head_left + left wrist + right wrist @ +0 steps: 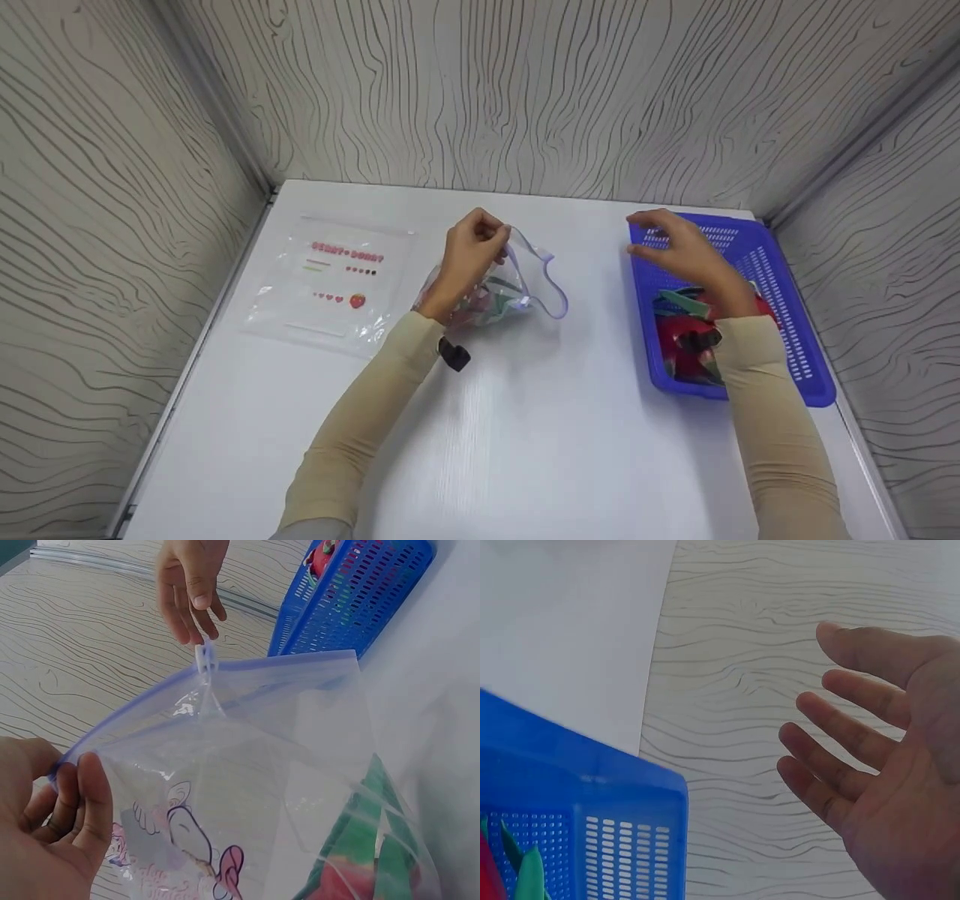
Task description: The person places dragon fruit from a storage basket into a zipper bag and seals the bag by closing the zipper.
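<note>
A clear zip bag point(491, 309) with a purple-edged mouth stands gaping at mid-table. Its top corner is pinched by my left hand point(471, 251), thumb against fingers in the left wrist view. A slider point(205, 658) sits on the zip edge. Inside, at the bottom, lies a red thing with green leaf-like points point(349, 877), partly hidden by the plastic's glare. My right hand point(686, 251) hovers over the left part of the blue basket point(821, 386), holding nothing, fingers spread and slightly bent. Red fruit-like items with green leaves point(679, 334) lie in the basket, partly covered by the right forearm.
Flat on the left side of the white table point(525, 450) lies another clear bag point(274, 300), printed with pink lettering and a strawberry. Wood-patterned panels point(487, 97) rise behind the table and on both sides. The basket stands near the right edge.
</note>
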A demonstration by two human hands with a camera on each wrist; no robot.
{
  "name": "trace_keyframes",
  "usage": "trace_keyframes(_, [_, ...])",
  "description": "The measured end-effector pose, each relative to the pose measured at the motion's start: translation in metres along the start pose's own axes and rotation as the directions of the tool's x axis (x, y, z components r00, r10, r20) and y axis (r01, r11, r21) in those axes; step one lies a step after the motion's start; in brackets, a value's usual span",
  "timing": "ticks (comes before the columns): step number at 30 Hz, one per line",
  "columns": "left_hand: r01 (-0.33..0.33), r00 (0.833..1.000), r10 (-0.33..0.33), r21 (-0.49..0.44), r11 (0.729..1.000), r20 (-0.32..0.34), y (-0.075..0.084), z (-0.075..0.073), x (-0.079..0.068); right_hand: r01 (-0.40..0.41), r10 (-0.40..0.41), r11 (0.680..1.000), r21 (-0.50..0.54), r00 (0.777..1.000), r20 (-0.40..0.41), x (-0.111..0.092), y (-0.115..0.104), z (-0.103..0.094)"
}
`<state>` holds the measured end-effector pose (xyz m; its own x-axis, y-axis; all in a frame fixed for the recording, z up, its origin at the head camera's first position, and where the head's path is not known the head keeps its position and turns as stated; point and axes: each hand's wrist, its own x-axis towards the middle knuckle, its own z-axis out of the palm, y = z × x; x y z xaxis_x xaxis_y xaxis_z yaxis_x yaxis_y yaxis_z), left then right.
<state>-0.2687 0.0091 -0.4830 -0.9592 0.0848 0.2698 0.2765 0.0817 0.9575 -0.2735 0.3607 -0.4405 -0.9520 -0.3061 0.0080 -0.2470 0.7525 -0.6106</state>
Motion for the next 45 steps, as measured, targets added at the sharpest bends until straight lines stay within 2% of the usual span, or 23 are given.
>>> trace_keyframes(19, [-0.003, 1.000, 0.003, -0.005, 1.000, -0.006, 0.001, 0.000, -0.001, -0.046, 0.047, 0.999, 0.019, 0.999, -0.019, -0.011, 0.032, -0.015])
trace_keyframes(28, [0.014, 1.000, -0.014, 0.011, 1.000, -0.009, 0.001, 0.000, -0.001, -0.040, 0.040, 0.999, 0.006, 0.999, -0.033, -0.015, 0.045, -0.020])
trace_keyframes(39, [0.019, 1.000, -0.019, 0.020, 1.000, -0.017, 0.001, 0.000, -0.001, -0.106, 0.106, 0.994, 0.009, 0.994, -0.028, -0.021, 0.068, -0.022])
trace_keyframes(45, [0.016, 1.000, -0.016, 0.014, 1.000, -0.016, 0.001, 0.000, -0.001, -0.104, 0.104, 0.995, 0.011, 0.994, -0.031, -0.025, 0.079, -0.023])
